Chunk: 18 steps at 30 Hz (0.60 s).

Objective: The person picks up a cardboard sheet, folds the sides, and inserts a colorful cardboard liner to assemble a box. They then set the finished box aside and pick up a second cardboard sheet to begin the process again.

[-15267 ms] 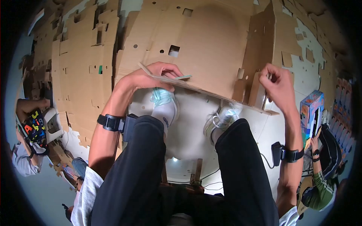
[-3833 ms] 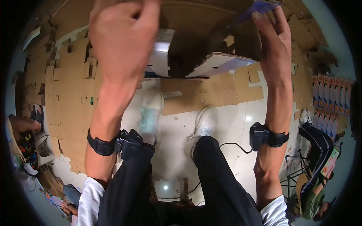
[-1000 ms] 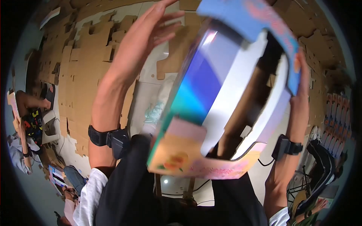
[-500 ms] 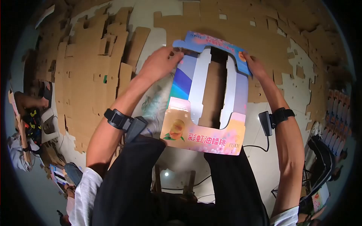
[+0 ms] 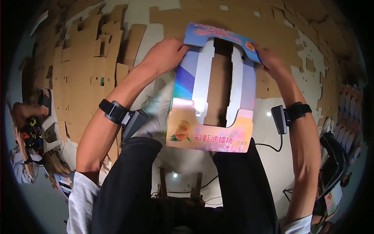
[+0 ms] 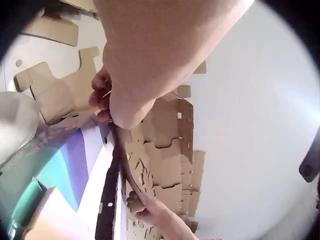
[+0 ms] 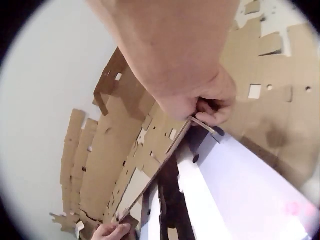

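Note:
A printed cardboard fruit box point(image 5: 210, 136), with a peach picture and red characters on its orange near end, is held above the lap and floor. A long opening runs down the middle of its top, between white inner flaps point(image 5: 200, 87), with bare brown cardboard inside. My left hand point(image 5: 165, 55) grips the far left corner by the blue end flap point(image 5: 198, 38). At the far right corner my right hand point(image 5: 271, 62) holds the same end. In the right wrist view, that hand's curled fingers point(image 7: 215, 107) pinch the raised cardboard edge.
Flat brown cardboard sheets point(image 5: 85, 78) cover the floor at left, and another sheet point(image 5: 269, 33) lies beyond the box. Printed boxes point(image 5: 348, 103) are stacked at far right. Other people sit at both sides. A cable point(image 5: 269, 146) hangs from the right wrist camera.
Earlier, the brown cardboard lay with its plain side up and was folded up. The box has since been turned printed side up, and my left hand has come back onto its far left corner.

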Motion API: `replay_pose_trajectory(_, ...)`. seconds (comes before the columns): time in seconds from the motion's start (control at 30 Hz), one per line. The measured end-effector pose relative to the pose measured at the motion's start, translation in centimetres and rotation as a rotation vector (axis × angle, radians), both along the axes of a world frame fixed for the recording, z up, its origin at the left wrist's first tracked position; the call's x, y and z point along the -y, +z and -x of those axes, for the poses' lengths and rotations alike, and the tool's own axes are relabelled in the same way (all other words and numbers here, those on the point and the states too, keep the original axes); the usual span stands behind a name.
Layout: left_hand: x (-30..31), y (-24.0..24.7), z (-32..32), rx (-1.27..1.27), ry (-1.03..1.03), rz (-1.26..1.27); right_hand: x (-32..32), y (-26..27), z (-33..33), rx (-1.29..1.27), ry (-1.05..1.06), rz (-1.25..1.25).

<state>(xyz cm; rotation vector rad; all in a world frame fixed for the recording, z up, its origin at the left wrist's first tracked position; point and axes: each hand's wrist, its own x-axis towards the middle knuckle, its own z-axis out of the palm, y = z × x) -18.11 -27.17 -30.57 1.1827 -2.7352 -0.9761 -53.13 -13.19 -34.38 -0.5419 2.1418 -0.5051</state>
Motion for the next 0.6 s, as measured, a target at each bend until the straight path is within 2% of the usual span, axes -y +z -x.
replay_pose_trajectory(0.23, 0.0, -0.4, 0.3, 0.074, 0.058, -0.127, 0.1, 0.2, -1.6, -0.19, 0.045, -0.012)
replay_pose_trajectory(0.37, -0.2, -0.8, 0.4, 0.116, 0.052, -0.023, -0.2, -0.2, -2.8, -0.282, 0.044, 0.063)
replay_pose_trajectory(0.47, -0.3, -0.5, 0.6, 0.18, 0.022, 0.014, -0.8, -1.7, -3.7, -0.56, 0.093, 0.136)
replay_pose_trajectory(0.6, 0.1, -0.6, -0.1, 0.16, -0.079, 0.004, -1.9, -2.6, -5.5, -0.621, 0.042, 0.216)
